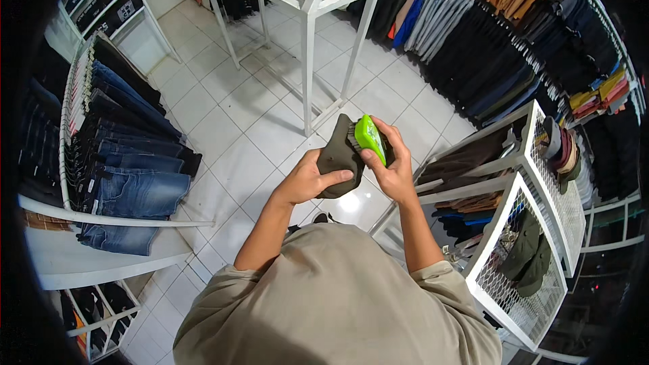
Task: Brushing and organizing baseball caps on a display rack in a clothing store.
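Note:
An olive-green fabric cap (334, 154) is held up in front of me, over the tiled floor. My left hand (309, 177) grips its left and lower side, with the thumb lying across the fabric. My right hand (393, 162) holds a brush with a bright green plastic back (369, 137). The brush's dark bristles face left and meet the cap's right side, or come very close to it. Some fingers of my right hand are hidden behind the brush and the cap.
Jeans and denim shorts (137, 185) hang on a rack at the left. A white metal table (308, 61) stands ahead. Clothes rails (512, 43) curve along the right. Nearer at right, a white mesh stand (512, 289) holds olive caps (527, 253); more caps (560, 149) are stacked behind.

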Available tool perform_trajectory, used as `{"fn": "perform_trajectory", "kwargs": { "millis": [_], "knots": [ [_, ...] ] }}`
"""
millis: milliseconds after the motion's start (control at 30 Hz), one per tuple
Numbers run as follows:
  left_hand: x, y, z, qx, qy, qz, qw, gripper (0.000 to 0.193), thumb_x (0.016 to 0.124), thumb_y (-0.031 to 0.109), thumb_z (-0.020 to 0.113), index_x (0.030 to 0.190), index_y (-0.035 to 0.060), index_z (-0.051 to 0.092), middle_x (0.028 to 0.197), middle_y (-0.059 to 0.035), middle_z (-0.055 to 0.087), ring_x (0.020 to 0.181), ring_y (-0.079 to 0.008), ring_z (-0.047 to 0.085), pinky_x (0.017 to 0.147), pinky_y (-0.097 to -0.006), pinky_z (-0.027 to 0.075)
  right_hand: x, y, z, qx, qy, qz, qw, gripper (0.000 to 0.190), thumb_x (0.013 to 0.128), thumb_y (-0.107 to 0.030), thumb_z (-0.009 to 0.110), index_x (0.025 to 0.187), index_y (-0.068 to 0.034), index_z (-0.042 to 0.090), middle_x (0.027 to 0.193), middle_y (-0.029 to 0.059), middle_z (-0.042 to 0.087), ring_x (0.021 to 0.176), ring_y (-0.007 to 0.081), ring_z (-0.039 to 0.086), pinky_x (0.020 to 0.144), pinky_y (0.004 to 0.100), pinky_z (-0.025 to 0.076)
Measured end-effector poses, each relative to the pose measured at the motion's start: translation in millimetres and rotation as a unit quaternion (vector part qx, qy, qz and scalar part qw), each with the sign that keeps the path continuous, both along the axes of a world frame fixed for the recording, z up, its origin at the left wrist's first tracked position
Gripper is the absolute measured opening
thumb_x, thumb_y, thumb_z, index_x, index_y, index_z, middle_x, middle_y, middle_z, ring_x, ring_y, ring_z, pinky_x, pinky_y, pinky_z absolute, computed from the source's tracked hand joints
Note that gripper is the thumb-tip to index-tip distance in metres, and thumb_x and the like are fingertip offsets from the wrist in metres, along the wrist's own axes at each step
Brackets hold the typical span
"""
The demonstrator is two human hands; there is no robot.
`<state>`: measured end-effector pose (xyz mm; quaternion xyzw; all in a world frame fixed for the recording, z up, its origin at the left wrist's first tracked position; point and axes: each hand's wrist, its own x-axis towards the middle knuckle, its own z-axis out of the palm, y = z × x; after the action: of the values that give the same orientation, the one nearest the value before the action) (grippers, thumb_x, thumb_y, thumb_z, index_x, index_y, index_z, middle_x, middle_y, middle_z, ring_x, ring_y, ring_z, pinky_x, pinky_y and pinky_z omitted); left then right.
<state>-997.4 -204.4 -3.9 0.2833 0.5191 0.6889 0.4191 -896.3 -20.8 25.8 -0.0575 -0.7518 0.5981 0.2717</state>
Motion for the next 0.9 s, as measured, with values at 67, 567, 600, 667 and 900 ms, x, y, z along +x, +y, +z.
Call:
{"fn": "perform_trajectory", "kwargs": {
  "millis": [67, 567, 600, 667, 900],
  "knots": [
    [0, 5, 3, 0.025, -0.01, 0.022, 0.999, 0.04, 0.09, 0.009, 0.079, 0.125, -0.0028, 0.064, 0.113, -0.0075, 0.072, 0.103, -0.0148, 0.067, 0.093, -0.031, 0.054, 5, 7, -4, 0.071, 0.014, -0.037, 0.997, 0.054, 0.084, -0.015, 0.082, 0.133, 0.0, 0.065, 0.121, 0.016, 0.064, 0.12, 0.0302, 0.058, 0.106, 0.0406, 0.043],
    [-7, 24, 4, 0.045, -0.261, -0.046, 0.963, 0.043, 0.1, 0.016, 0.067, 0.136, -0.0025, 0.057, 0.128, -0.0118, 0.067, 0.116, -0.0202, 0.066, 0.101, -0.0362, 0.053, 31, 53, 25, 0.216, -0.005, -0.068, 0.974, 0.062, 0.067, -0.022, 0.092, 0.125, -0.008, 0.075, 0.095, 0.0068, 0.062, 0.096, 0.0229, 0.056, 0.088, 0.0339, 0.044],
    [-4, 26, 5, 0.022, -0.221, -0.014, 0.975, 0.038, 0.1, 0.017, 0.066, 0.133, -0.0022, 0.059, 0.126, -0.0109, 0.068, 0.113, -0.0196, 0.067, 0.099, -0.0357, 0.054, 28, 44, 27, 0.343, 0.007, -0.127, 0.931, 0.062, 0.068, -0.025, 0.091, 0.126, -0.01, 0.074, 0.1, 0.0067, 0.063, 0.101, 0.0262, 0.055, 0.093, 0.0381, 0.041],
    [-3, 32, 5, -0.006, -0.174, 0.041, 0.984, 0.032, 0.103, 0.022, 0.064, 0.126, -0.0012, 0.064, 0.12, -0.0092, 0.07, 0.107, -0.0183, 0.069, 0.095, -0.0344, 0.055, 23, 28, 23, 0.459, 0.02, -0.203, 0.865, 0.063, 0.072, -0.034, 0.088, 0.131, -0.016, 0.072, 0.111, 0.0056, 0.065, 0.116, 0.0327, 0.051, 0.105, 0.047, 0.032],
    [-14, 33, 2, 0.05, -0.199, 0.054, 0.977, 0.036, 0.104, 0.024, 0.063, 0.129, -0.0018, 0.062, 0.122, -0.0106, 0.069, 0.11, -0.019, 0.068, 0.095, -0.034, 0.055, 22, 28, -3, 0.257, 0.017, -0.125, 0.958, 0.067, 0.074, -0.016, 0.088, 0.137, -0.007, 0.066, 0.119, 0.016, 0.064, 0.108, 0.0336, 0.06, 0.094, 0.0434, 0.049]
  ]
}}
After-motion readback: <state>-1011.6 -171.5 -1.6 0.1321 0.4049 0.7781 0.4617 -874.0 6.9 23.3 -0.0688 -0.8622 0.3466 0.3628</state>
